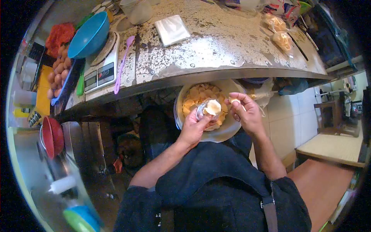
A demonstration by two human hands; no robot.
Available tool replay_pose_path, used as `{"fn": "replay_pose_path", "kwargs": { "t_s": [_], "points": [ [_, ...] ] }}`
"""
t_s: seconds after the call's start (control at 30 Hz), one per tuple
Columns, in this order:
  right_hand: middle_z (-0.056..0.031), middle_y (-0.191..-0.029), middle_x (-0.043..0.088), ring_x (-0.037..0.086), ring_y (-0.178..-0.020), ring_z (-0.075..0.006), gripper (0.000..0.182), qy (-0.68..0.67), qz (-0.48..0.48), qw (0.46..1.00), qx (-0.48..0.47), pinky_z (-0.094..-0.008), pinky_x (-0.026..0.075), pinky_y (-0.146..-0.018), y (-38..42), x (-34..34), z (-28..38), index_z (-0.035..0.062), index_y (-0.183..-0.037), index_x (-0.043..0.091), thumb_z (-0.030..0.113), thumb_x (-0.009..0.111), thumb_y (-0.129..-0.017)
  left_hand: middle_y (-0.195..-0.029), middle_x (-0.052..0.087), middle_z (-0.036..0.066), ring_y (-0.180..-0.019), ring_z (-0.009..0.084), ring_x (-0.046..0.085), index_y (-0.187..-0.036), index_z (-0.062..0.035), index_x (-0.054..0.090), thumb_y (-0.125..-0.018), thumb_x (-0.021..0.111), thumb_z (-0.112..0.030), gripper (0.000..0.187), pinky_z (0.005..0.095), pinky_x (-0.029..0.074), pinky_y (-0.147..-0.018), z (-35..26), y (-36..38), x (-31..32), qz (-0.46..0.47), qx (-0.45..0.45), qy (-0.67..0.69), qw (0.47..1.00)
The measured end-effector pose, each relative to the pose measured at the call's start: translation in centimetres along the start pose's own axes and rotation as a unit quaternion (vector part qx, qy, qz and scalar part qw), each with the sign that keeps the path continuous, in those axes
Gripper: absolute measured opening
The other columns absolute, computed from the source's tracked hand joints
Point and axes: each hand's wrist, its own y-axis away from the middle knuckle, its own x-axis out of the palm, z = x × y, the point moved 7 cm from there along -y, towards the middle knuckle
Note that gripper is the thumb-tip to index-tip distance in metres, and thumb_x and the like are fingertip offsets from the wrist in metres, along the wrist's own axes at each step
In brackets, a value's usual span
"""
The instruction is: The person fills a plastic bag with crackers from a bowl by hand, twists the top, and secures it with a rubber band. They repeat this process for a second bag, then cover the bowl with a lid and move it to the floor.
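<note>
Over a large pale bucket (231, 130) my left hand (191, 130) grips a small clear plastic bag (200, 111). A cream-coloured curved chip (213, 107) shows at the bag's mouth. My right hand (250, 116), to the right of the bag, pinches another chip (233, 100) between thumb and fingers. Yellow-orange chips (201, 92) fill much of the bucket below both hands. The bucket sits in front of my lap, partly under the worktable's edge.
On the worn worktable (216, 50) lie a stack of clear bags (172, 30), a purple spoon (124, 65) and filled bags (283, 41). A digital scale (101, 76) carries a blue bowl (89, 35). Eggs (58, 73) stand at the left, above a red bowl (52, 137).
</note>
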Motion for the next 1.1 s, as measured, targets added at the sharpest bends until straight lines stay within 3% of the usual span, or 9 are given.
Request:
{"fn": "replay_pose_path", "kwargs": {
  "t_s": [0.07,0.27,0.43,0.5,0.63,0.7,0.83,0.97,1.1],
  "points": [
    [-0.0073,-0.103,0.064,0.056,-0.08,-0.0065,0.037,0.129,0.014,0.987,-0.095,-0.0206,0.046,-0.068,0.4,0.2,0.9,0.0042,-0.128,0.046,0.011,0.06,-0.094,-0.103,0.063,0.005,-0.088,0.0133,0.064,-0.121,-0.0031,0.048,-0.094,0.06,-0.016,0.032,0.0286,0.054,-0.077,0.3,0.0,-0.4,-0.001,-0.004,-0.022,1.0],
    [-0.004,-0.097,0.066,0.059,-0.087,-0.0093,0.023,0.302,0.147,0.937,-0.091,-0.0257,0.048,-0.078,0.4,2.2,0.0,-0.0002,-0.113,0.06,0.01,0.061,-0.092,-0.094,0.06,0.004,-0.079,0.0101,0.061,-0.108,-0.002,0.048,-0.093,0.056,-0.006,0.017,0.0284,0.054,-0.073,0.4,0.0,-0.2,-0.015,0.024,-0.104,0.994],
    [-0.0103,-0.096,0.068,0.062,-0.089,-0.0138,0.022,0.295,0.162,0.939,-0.078,-0.0279,0.049,-0.078,1.3,4.4,2.5,-0.0029,-0.105,0.062,0.012,0.064,-0.09,-0.105,0.059,0.009,-0.085,0.0114,0.061,-0.112,-0.0018,0.042,-0.094,0.053,-0.003,0.021,0.0273,0.052,-0.077,0.1,0.0,0.0,-0.02,0.059,-0.092,0.994],
    [-0.0136,-0.096,0.067,0.062,-0.087,-0.0155,0.025,0.408,0.197,0.883,-0.125,-0.029,0.049,-0.077,1.5,5.1,2.6,-0.0037,-0.106,0.062,0.015,0.064,-0.089,-0.105,0.059,0.009,-0.085,0.0115,0.061,-0.113,-0.002,0.041,-0.094,0.052,-0.003,0.022,0.0272,0.052,-0.078,0.0,0.5,0.2,-0.017,0.043,-0.107,0.993],
    [-0.0096,-0.093,0.067,0.062,-0.085,-0.0142,0.026,0.393,0.146,0.87,-0.259,-0.0287,0.049,-0.074,2.1,5.0,2.7,-0.003,-0.105,0.062,0.019,0.063,-0.091,-0.102,0.061,0.009,-0.085,0.011,0.061,-0.117,-0.0031,0.037,-0.094,0.049,-0.002,0.026,0.0266,0.052,-0.075,0.0,0.9,-0.3,-0.008,0.028,-0.18,0.983],
    [-0.0046,-0.09,0.065,0.061,-0.084,-0.0126,0.025,0.227,0.206,0.951,-0.045,-0.0279,0.049,-0.073,1.5,4.5,-0.2,-0.0016,-0.103,0.063,0.021,0.063,-0.092,-0.101,0.061,0.009,-0.085,0.0109,0.061,-0.117,-0.0031,0.038,-0.093,0.048,0.0,0.026,0.0264,0.052,-0.073,0.1,1.1,-0.4,-0.005,0.035,-0.172,0.985],
    [-0.0009,-0.09,0.063,0.059,-0.081,-0.0105,0.024,0.174,0.225,0.956,0.065,-0.0274,0.049,-0.071,1.5,4.1,-2.5,-0.0009,-0.105,0.063,0.02,0.063,-0.092,-0.093,0.062,0.006,-0.079,0.0105,0.061,-0.117,-0.0033,0.038,-0.091,0.047,0.002,0.028,0.0254,0.051,-0.066,-0.1,1.4,-0.2,-0.018,0.012,-0.111,0.994],
    [-0.0079,-0.087,0.064,0.061,-0.074,-0.0193,0.024,0.319,0.187,0.922,-0.115,-0.0322,0.05,-0.067,1.5,4.6,-1.5,0.0029,-0.108,0.063,0.013,0.066,-0.087,-0.083,0.062,0.008,-0.072,0.0122,0.061,-0.117,-0.0026,0.042,-0.09,0.048,-0.001,0.027,0.0293,0.051,-0.064,-0.2,1.8,-0.5,-0.016,0.042,-0.237,0.97],
    [-0.0152,-0.082,0.059,0.062,-0.075,-0.0334,0.025,0.461,0.078,0.858,-0.213,-0.0401,0.051,-0.067,2.7,5.1,2.0,0.0085,-0.104,0.067,0.01,0.068,-0.08,-0.075,0.063,0.019,-0.067,0.0292,0.065,-0.12,-0.0015,0.047,-0.087,0.049,-0.005,0.033,0.0426,0.052,-0.064,-4.8,2.9,1.8,-0.026,0.133,-0.526,0.839]
  ]
}}
